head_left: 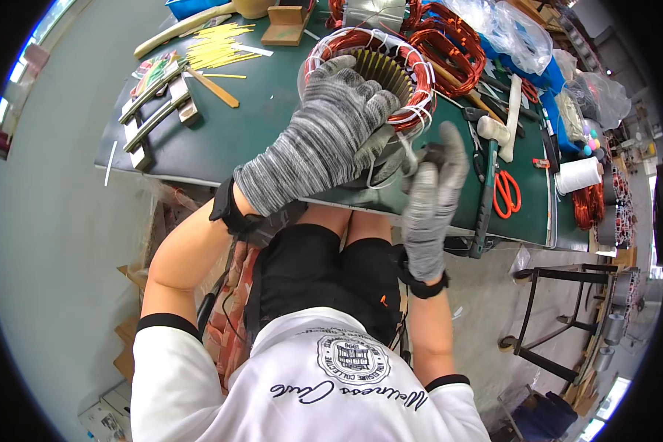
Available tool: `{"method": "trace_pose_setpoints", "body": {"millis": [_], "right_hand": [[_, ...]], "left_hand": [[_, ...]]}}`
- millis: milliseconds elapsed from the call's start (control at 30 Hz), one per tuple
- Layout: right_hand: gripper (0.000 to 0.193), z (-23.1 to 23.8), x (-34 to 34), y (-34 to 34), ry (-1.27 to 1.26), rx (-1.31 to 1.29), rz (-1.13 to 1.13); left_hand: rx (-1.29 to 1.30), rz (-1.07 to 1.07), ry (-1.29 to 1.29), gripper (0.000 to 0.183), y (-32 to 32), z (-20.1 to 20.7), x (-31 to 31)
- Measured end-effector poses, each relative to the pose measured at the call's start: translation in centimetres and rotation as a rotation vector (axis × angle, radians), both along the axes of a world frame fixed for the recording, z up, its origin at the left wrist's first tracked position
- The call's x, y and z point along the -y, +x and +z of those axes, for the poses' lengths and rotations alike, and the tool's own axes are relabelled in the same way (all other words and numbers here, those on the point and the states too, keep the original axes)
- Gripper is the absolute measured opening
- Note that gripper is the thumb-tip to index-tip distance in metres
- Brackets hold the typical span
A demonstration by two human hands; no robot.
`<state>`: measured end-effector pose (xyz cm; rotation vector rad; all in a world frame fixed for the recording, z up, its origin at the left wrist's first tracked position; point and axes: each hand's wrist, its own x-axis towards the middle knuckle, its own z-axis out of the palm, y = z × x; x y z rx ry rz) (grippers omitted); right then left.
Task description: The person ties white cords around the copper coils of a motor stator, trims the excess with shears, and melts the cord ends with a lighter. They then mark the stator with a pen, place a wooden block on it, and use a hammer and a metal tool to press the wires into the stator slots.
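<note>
A motor stator with red-brown copper windings, bound in white lacing cord, sits near the bench's front edge. My left hand, in a grey striped glove, grips its near left rim, fingers curled over into the slotted bore. My right hand, gloved the same way, is raised just off the stator's near right side and smeared by motion. One finger points up, while the others look bent; whether they pinch anything is unclear. Loose white cord hangs from the stator between both hands.
Yellow strips and a metal-barred fixture lie left on the green bench. To the right are a white-headed mallet, red-handled scissors, a cord spool and copper coils. A black metal frame stands on the floor.
</note>
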<state>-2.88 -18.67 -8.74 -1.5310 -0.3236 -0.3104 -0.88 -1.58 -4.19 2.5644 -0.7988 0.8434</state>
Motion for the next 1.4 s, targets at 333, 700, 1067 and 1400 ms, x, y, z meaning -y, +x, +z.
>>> {"method": "trace_pose_setpoints", "body": {"millis": [333,700,1067,1400], "right_hand": [[0.015,-12.9,25.9,-10.6,1.196,-0.5,0.088],[0.019,2.7,2.0,1.1,-0.472,0.189,-0.232],[0.025,8.2,1.7,-2.3,0.14,-0.475,0.538],[0.027,0.8,0.0,-2.3,0.873,-0.534,0.71]], "left_hand": [[-0.057,0.016,0.067,0.036,-0.3,0.7,-0.1],[0.165,0.28,0.47,0.042,-0.9,0.7,2.6],[0.072,0.191,0.172,0.045,-0.8,-1.6,1.6],[0.154,0.075,0.117,0.041,-0.5,-1.9,0.0]]}}
